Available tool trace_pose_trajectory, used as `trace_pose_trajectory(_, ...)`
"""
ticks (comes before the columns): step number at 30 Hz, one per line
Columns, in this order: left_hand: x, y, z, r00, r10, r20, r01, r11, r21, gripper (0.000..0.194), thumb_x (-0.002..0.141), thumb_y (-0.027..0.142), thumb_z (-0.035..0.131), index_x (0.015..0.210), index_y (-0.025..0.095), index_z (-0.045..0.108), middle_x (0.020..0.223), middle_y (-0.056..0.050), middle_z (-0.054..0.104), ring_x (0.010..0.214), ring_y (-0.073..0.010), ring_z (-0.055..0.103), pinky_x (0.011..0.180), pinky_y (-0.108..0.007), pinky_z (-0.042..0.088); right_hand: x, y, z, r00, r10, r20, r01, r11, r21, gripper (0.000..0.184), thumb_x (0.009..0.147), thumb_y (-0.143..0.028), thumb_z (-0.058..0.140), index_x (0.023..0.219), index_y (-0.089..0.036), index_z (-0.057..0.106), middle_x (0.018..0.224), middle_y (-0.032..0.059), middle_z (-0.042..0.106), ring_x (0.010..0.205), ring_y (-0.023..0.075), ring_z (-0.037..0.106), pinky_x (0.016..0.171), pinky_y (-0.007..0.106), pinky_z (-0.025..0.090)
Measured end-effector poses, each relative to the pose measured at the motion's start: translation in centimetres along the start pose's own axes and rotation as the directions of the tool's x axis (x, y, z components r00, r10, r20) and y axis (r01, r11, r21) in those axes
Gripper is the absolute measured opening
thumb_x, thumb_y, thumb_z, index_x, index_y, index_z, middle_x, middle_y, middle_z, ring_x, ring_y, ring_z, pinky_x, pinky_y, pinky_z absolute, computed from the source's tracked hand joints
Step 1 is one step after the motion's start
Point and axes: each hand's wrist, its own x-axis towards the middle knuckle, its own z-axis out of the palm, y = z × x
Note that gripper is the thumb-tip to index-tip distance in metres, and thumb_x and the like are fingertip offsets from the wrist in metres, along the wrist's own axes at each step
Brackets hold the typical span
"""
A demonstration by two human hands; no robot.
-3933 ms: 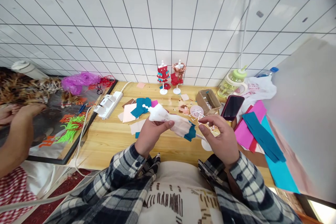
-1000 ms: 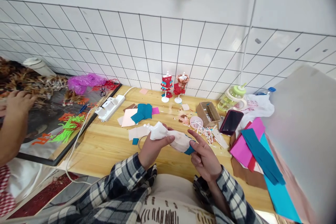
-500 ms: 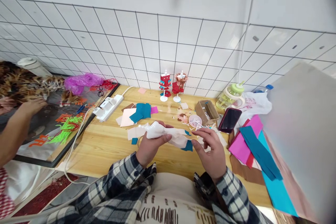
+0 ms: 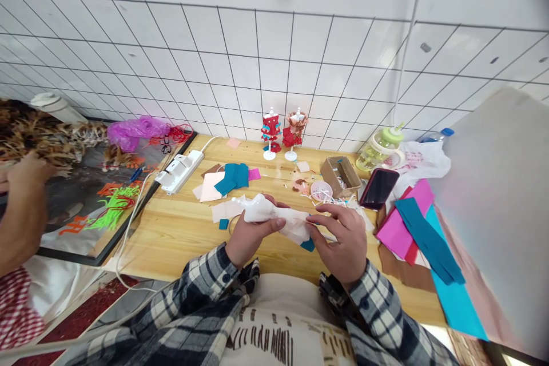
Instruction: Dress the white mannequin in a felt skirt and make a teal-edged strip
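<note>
My left hand (image 4: 254,233) is closed around a small white dress form (image 4: 259,209), which lies tilted on its side above the table. A pale, thin skirt piece (image 4: 295,225) wraps its lower part, with a teal edge (image 4: 307,245) at the hem. My right hand (image 4: 343,237) pinches that hem between thumb and fingers. Behind, two small dress forms stand upright, one in a red and blue outfit (image 4: 271,127), the other in a brown and red outfit (image 4: 295,128). Teal sheets (image 4: 234,177) lie past my left hand.
A cardboard box (image 4: 341,176), a pink dish (image 4: 321,190), a phone (image 4: 380,189) and a drink bottle (image 4: 381,148) stand to the right, near coloured sheets (image 4: 407,223). Leftward are a power strip (image 4: 180,171) and another person's arm (image 4: 23,206) over a dark tray (image 4: 92,260).
My right hand has moved in onto the hem, and its fingers have closed on it. The other person's hand has shifted left. The view has tilted slightly.
</note>
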Motion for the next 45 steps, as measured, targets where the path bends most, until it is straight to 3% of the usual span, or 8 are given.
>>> trace_pose_trajectory(5,0.0,0.2,0.0,1.000,0.004,-0.019,-0.004,1.000,-0.005,0.039,0.069,0.017,0.077,0.098,0.021,0.051,0.098,-0.002,0.071,0.090,-0.0190,0.065,0.080,-0.032,0.050,-0.6,0.3,-0.3,0.999,-0.038,0.028,0.039,0.999,-0.011,0.013,0.079,-0.031,0.070,0.091,-0.027,0.071,0.103,0.0036,0.067,0.077,0.0177,0.058,0.077,0.038,0.039)
trace_pose_trajectory(9,0.1,0.4,0.0,1.000,0.006,-0.024,-0.006,1.000,-0.012,0.039,0.068,0.018,0.078,0.097,0.021,0.052,0.097,-0.002,0.071,0.090,-0.0194,0.065,0.080,-0.032,0.050,-1.3,0.7,-0.1,0.999,-0.039,-0.016,0.039,0.999,-0.035,0.014,0.079,-0.027,0.069,0.094,-0.026,0.071,0.104,0.0049,0.067,0.073,0.0160,0.057,0.075,0.037,0.040)
trace_pose_trajectory(19,0.0,0.4,0.3,1.000,0.011,0.019,-0.011,1.000,-0.007,0.037,0.070,0.018,0.077,0.097,0.021,0.051,0.098,-0.003,0.071,0.088,-0.0198,0.066,0.077,-0.032,0.050,-0.9,0.7,-0.3,0.998,-0.042,-0.047,0.039,0.998,-0.058,0.005,0.080,-0.025,0.069,0.085,-0.027,0.071,0.095,0.0020,0.069,0.072,0.0153,0.058,0.074,0.035,0.037)
trace_pose_trajectory(29,-0.3,0.3,0.4,1.000,-0.019,-0.017,0.020,0.998,0.056,0.039,0.065,0.022,0.080,0.095,0.020,0.055,0.098,-0.004,0.072,0.088,-0.0221,0.066,0.077,-0.034,0.051,-1.1,0.5,0.3,1.000,0.001,-0.026,-0.003,0.997,-0.078,0.006,0.080,-0.025,0.064,0.077,-0.024,0.069,0.092,0.0017,0.071,0.081,0.0173,0.064,0.080,0.035,0.038)
trace_pose_trajectory(35,0.8,-0.3,-0.4,0.993,-0.083,-0.089,0.092,0.990,0.104,0.042,0.064,0.027,0.081,0.099,0.017,0.059,0.094,-0.005,0.072,0.091,-0.0231,0.066,0.082,-0.036,0.051,-1.5,1.6,-0.2,0.995,0.038,0.094,-0.034,0.998,-0.051,0.013,0.085,-0.030,0.062,0.095,-0.026,0.070,0.102,0.0020,0.071,0.091,0.0199,0.063,0.084,0.037,0.041)
trace_pose_trajectory(38,2.0,-0.8,-1.6,0.985,-0.120,-0.123,0.137,0.980,0.141,0.042,0.065,0.033,0.080,0.097,0.014,0.060,0.092,-0.007,0.072,0.090,-0.0233,0.066,0.085,-0.037,0.050,-2.0,3.0,-0.5,0.973,0.151,0.174,-0.153,0.988,0.000,0.030,0.087,-0.035,0.057,0.113,-0.021,0.063,0.109,0.0072,0.068,0.095,0.0212,0.061,0.084,0.038,0.045)
trace_pose_trajectory(41,3.3,-1.8,-3.2,0.972,-0.187,-0.142,0.211,0.961,0.178,0.048,0.065,0.038,0.079,0.101,0.014,0.059,0.095,-0.008,0.071,0.089,-0.0218,0.066,0.084,-0.036,0.050,-3.5,4.8,-0.4,0.928,0.262,0.265,-0.282,0.958,0.041,0.032,0.087,-0.037,0.055,0.113,-0.020,0.063,0.107,0.0080,0.067,0.084,0.0194,0.061,0.080,0.038,0.049)
trace_pose_trajectory(45,5.0,-4.0,-4.8,0.932,-0.262,-0.251,0.332,0.895,0.298,0.057,0.060,0.047,0.080,0.102,0.015,0.058,0.090,-0.007,0.071,0.081,-0.0192,0.066,0.075,-0.032,0.050,-6.3,6.2,1.0,0.796,0.377,0.474,-0.458,0.887,0.064,0.034,0.084,-0.039,0.055,0.111,-0.020,0.065,0.105,0.0075,0.069,0.080,0.0192,0.062,0.075,0.038,0.052)
